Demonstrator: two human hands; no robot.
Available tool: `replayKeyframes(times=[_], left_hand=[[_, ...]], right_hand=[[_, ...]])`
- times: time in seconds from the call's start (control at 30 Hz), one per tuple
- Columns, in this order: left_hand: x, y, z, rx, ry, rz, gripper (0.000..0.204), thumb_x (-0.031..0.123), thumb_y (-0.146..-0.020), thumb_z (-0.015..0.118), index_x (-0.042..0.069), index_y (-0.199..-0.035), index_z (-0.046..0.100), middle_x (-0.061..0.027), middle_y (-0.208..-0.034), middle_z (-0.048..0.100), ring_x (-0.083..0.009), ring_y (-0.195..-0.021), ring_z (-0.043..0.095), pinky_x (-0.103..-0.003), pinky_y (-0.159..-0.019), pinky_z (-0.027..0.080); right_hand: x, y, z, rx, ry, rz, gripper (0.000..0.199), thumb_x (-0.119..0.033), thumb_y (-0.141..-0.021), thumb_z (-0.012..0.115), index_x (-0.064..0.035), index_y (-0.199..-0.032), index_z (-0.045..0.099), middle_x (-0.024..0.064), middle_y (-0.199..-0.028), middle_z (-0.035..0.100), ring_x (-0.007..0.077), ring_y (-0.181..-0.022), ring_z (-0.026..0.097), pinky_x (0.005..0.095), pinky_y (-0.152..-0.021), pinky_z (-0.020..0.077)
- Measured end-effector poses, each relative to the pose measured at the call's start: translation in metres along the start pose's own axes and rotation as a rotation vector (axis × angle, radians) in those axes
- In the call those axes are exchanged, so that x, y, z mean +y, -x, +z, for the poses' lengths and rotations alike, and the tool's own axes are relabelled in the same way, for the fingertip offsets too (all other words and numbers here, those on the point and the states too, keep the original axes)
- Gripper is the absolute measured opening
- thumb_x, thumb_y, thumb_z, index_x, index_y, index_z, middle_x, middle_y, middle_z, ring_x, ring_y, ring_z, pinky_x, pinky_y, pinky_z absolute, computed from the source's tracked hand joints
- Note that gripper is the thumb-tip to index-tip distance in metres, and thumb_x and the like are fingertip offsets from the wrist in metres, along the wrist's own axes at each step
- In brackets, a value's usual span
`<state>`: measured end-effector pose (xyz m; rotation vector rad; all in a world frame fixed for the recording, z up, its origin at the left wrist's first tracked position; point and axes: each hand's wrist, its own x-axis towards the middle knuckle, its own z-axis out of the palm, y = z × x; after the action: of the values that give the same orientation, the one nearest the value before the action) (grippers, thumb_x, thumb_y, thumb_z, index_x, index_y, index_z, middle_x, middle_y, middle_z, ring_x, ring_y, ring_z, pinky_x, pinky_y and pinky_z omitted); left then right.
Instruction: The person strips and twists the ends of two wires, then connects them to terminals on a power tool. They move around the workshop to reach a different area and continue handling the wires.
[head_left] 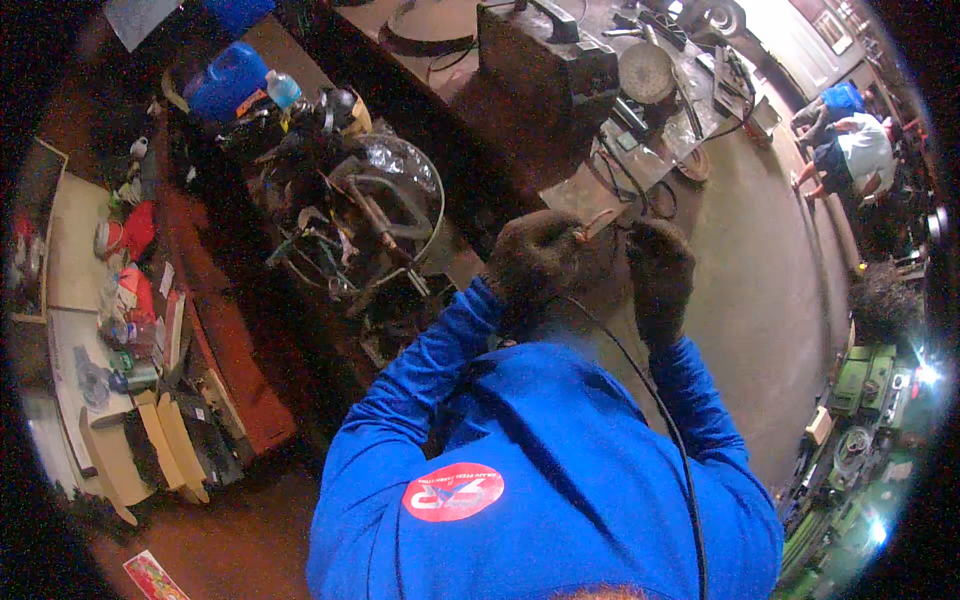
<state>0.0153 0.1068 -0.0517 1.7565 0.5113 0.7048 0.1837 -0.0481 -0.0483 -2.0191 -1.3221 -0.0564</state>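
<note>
Nearer to the person than the metal box, the left hand pinches a small orange strip, probably by one end to leave the other reachable. The right hand is beside it, fingers bent; I cannot tell what it grasps.

The left of two fisheye cameras, up on the person's head there, looks down over their blue shirt, close enough to crowd the lower middle. Left grip and right grip come farther out, near mid-view. The view sweeps wide across grey floor to a green machine off at the right rim.
</note>
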Motion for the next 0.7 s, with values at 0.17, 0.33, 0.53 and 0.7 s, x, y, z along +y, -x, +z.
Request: replayKeyframes(times=[0.17, 0.33, 0.53, 0.7], left_hand=[[-0.015, -0.024, 0.017, 0.128, 0.029, -0.122, 0.024, 0.023, -0.098, 0.068, 0.002, -0.107, 0.075, -0.0193, -0.098, 0.076, -0.0318, -0.091, 0.075, -0.042, -0.082, 0.057], [-0.049, -0.057, 0.035, 0.054, -0.023, -0.116, 0.027, 0.021, -0.098, 0.068, 0.001, -0.115, 0.074, -0.0202, -0.106, 0.076, -0.0332, -0.099, 0.074, -0.041, -0.089, 0.057], [-0.065, -0.112, 0.028, -0.160, -0.278, -0.135, 0.028, 0.018, -0.094, 0.067, 0.003, -0.117, 0.075, -0.0196, -0.115, 0.075, -0.0339, -0.108, 0.072, -0.041, -0.095, 0.055], [-0.102, -0.154, 0.037, -0.143, -0.517, -0.180, 0.029, 0.020, -0.091, 0.070, 0.006, -0.115, 0.076, -0.0181, -0.114, 0.074, -0.0357, -0.107, 0.071, -0.043, -0.094, 0.055]], right_hand=[[-0.016, -0.018, 0.016, -0.074, -0.318, 0.083, 0.026, -0.007, -0.088, 0.079, -0.0036, -0.113, 0.074, 0.0121, -0.115, 0.072, 0.0215, -0.102, 0.070, 0.0355, -0.092, 0.0563], [0.031, -0.038, 0.045, -0.068, -0.502, 0.247, 0.028, -0.014, -0.087, 0.082, -0.0051, -0.113, 0.076, 0.0109, -0.105, 0.076, 0.0193, -0.096, 0.071, 0.0334, -0.089, 0.0560], [0.084, -0.082, 0.063, -0.100, -0.691, 0.353, 0.026, -0.018, -0.091, 0.081, -0.0038, -0.113, 0.075, 0.0131, -0.109, 0.075, 0.0232, -0.095, 0.072, 0.0348, -0.089, 0.0551], [0.147, -0.116, 0.127, -0.019, -0.375, 0.412, 0.031, -0.020, -0.092, 0.079, -0.0038, -0.118, 0.072, 0.0101, -0.107, 0.074, 0.0202, -0.093, 0.071, 0.0325, -0.083, 0.0572]])
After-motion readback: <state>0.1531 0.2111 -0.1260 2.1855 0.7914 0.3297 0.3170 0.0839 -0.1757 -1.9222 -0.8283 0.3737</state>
